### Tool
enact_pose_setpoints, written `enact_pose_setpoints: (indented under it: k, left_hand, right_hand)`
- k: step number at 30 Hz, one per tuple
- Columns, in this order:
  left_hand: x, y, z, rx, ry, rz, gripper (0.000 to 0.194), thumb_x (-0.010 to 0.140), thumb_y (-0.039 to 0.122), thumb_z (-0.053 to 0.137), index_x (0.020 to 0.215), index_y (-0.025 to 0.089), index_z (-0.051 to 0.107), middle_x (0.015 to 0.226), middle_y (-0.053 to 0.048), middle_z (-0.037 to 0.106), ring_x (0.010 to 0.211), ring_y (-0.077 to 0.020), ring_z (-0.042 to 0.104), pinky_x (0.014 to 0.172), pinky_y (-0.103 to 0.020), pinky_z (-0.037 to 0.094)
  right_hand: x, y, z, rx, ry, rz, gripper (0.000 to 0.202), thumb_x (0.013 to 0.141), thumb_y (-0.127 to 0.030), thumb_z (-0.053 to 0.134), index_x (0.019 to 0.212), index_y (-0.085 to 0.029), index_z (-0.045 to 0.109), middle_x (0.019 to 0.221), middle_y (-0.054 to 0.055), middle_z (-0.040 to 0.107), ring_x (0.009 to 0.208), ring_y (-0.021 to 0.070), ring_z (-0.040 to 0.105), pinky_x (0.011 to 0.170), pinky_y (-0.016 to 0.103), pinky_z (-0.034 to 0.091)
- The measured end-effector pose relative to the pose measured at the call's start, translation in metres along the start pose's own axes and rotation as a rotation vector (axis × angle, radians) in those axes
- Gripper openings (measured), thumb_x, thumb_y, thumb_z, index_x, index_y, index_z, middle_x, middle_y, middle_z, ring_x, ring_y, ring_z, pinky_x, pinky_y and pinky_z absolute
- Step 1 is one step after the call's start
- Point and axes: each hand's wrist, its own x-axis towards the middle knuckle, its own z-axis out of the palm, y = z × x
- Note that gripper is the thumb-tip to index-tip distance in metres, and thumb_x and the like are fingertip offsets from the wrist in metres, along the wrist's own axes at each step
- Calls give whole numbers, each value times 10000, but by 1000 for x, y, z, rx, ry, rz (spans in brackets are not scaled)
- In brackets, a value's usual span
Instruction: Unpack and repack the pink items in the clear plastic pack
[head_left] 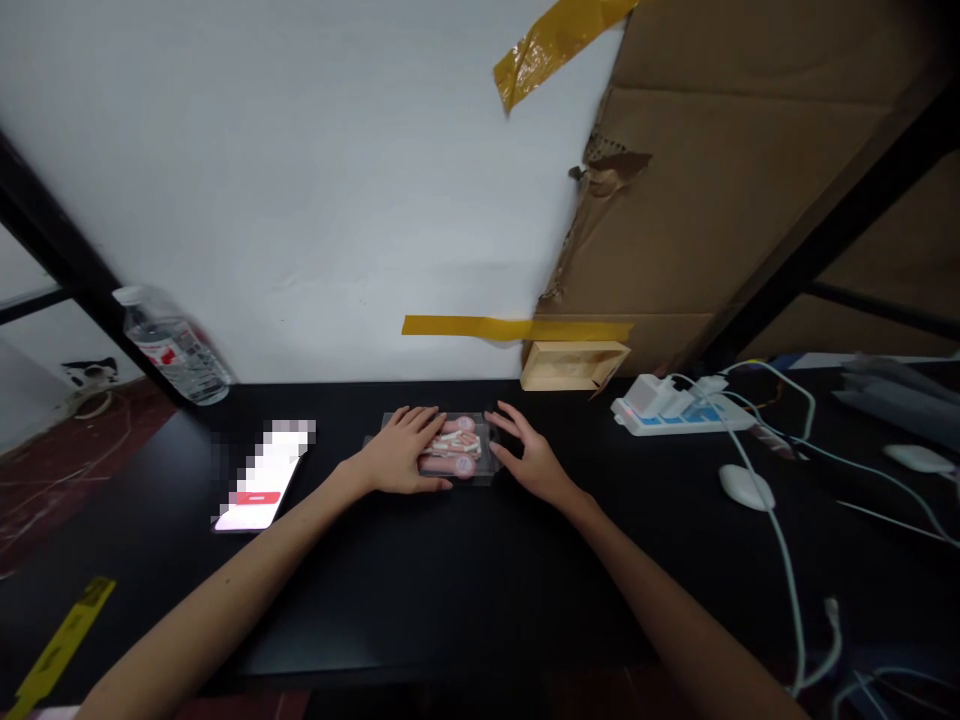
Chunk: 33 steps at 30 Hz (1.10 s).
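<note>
A flat, clear plastic box point(484, 470) lies on the black table, with pink pieces and small white-and-pink sticks point(459, 443) showing through it. My left hand point(401, 450) rests flat over the box's left part, fingers stretched out and thumb along the near side, hiding that part. At the right end of the box is my right hand point(529, 455), its fingers spread and curved toward the edge. Whether those fingertips touch the plastic I cannot tell.
Left of the box lies a lit phone point(262, 480); a plastic bottle point(176, 350) leans behind it. A shallow wooden box point(574, 367) stands at the wall. To the right are a power strip point(675, 412) with plugs, a white mouse point(746, 487) and loose cables point(780, 550).
</note>
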Motion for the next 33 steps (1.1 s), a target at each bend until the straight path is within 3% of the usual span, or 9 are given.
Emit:
enact_pose_setpoints:
  k: [2,4,7,12,24,33]
  left_hand:
    - [0,0,1,-20,11,5,1042,747,764,626,1533,175,278,1546,-201,366,1420,-384,346,1164,-560,221]
    - [0,1,0,-34,12,3,1039,750,758,629,1533,172,278,1548,-203,363,1423,-385,341,1166,-565,215]
    - [-1,2,-2,-33,-2,-6,1036,753,749,634,1526,152,290,1549,-218,355,1425,-387,337,1163,-566,221]
    - [-1,4,-6,-35,-17,3,1028,758,733,640,1531,160,280,1558,-213,341,1434,-378,326,1162,-563,225]
    - [1,8,-9,-18,-31,-3,1025,746,714,664,1510,120,324,1538,-223,370,1425,-379,340,1167,-556,232]
    - [0,3,-7,-28,-31,-2,1069,738,777,628,1527,136,296,1553,-216,348,1434,-367,331,1171,-551,227]
  right_hand:
    - [0,6,6,-119,-6,-13,558,892,-386,622,1409,-203,517,1421,143,577,1374,317,471,1148,563,340]
    - [1,9,12,-218,-67,-44,478,868,-382,652,1302,-183,628,1439,161,552,1403,345,423,1147,570,340]
    - [1,8,17,-279,-127,-76,452,873,-343,652,1301,-198,648,1450,153,536,1397,345,425,1140,567,356]
    - [2,7,18,-273,-50,-90,319,875,-358,672,1162,-236,742,1417,128,561,1342,335,480,1122,560,384]
    - [6,18,16,-139,45,-96,243,816,-363,733,1002,-217,792,1299,152,637,1180,318,624,1034,511,473]
    - [7,9,6,-187,9,-77,162,820,-298,689,930,-222,780,1308,127,630,1225,312,591,1062,518,441]
